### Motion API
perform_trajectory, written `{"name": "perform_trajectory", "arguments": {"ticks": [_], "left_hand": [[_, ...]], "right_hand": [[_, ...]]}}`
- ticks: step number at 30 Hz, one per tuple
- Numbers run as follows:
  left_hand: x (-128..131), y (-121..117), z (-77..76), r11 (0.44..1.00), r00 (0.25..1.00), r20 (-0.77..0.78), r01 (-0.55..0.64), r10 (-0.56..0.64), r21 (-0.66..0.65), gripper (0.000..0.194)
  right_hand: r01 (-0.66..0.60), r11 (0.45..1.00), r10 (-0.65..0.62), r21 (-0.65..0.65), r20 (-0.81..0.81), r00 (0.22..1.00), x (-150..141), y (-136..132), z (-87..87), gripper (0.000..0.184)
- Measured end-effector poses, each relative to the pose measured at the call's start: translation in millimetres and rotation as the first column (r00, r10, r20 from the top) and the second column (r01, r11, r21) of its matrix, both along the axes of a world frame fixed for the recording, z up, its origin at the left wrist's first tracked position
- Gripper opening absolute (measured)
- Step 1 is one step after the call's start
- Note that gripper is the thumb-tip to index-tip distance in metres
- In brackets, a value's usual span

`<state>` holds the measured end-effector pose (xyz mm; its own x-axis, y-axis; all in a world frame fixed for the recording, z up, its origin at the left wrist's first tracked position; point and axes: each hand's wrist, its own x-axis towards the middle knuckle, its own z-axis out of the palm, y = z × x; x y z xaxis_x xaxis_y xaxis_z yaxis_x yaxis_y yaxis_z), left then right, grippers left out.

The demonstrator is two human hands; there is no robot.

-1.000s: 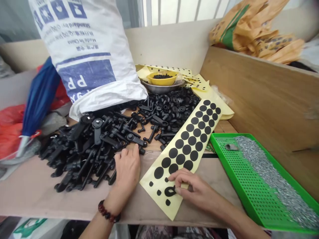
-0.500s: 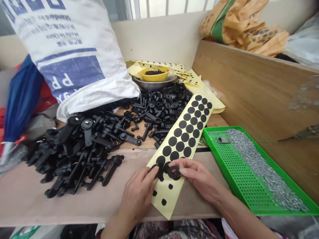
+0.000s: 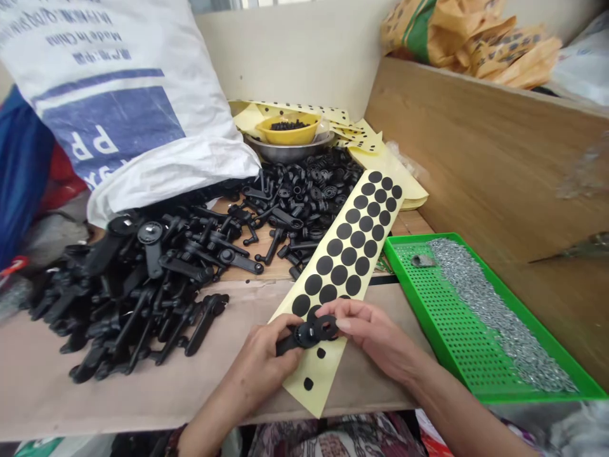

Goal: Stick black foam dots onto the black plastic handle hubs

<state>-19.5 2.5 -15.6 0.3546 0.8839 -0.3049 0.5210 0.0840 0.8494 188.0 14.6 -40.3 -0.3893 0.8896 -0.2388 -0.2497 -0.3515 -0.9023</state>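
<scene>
My left hand (image 3: 266,355) is closed around a black plastic crank handle (image 3: 289,343), its round end turned toward the right. Between the thumb and fingers of my right hand (image 3: 375,336) is a black ring-shaped sticker (image 3: 326,327), right beside that round end; whether the two touch I cannot tell. Beneath both hands lies a yellow backing sheet (image 3: 311,401) with rows of black round stickers (image 3: 349,256). At its near end only small black dots (image 3: 308,384) sit on the paper. A heap of black crank handles (image 3: 143,298) is to the left of my left hand.
A green tray (image 3: 457,355) of small metal pieces (image 3: 495,317) stands at the right, beside a wooden board (image 3: 476,165). Behind are a heap of round black parts (image 3: 318,184), a yellow bowl (image 3: 290,134) on a metal basin (image 3: 290,152), and a white sack (image 3: 190,168).
My left hand has come from the heap to the sheet with a crank handle. My right hand has lifted a ring sticker off the sheet and brought it beside the handle's round end.
</scene>
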Motion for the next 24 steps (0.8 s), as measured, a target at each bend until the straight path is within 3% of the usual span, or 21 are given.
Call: {"name": "perform_trajectory", "arguments": {"ticks": [3,5,15,24], "left_hand": [[3,1,-4.0,0.989,0.987,0.141,-0.062,0.082,-0.136,0.038],[3,1,-7.5,0.984,0.978,0.174,-0.087,0.114,-0.154,0.041],[4,-1,-7.2,0.979,0.967,0.191,-0.138,0.166,-0.153,0.051],[5,-3,0.6,0.994,0.987,0.117,-0.108,0.109,-0.010,0.051]], "right_hand": [[-0.021,0.999,0.020,0.043,0.036,0.999,-2,0,-1.0,0.027],[-0.022,0.997,0.020,0.069,0.032,0.999,-4,-1,-1.9,0.024],[-0.002,0.998,-0.001,0.063,0.051,0.999,-9,-2,-2.3,0.026],[0.008,0.999,-0.010,0.048,0.045,0.999,-12,-3,-3.6,0.026]]}}
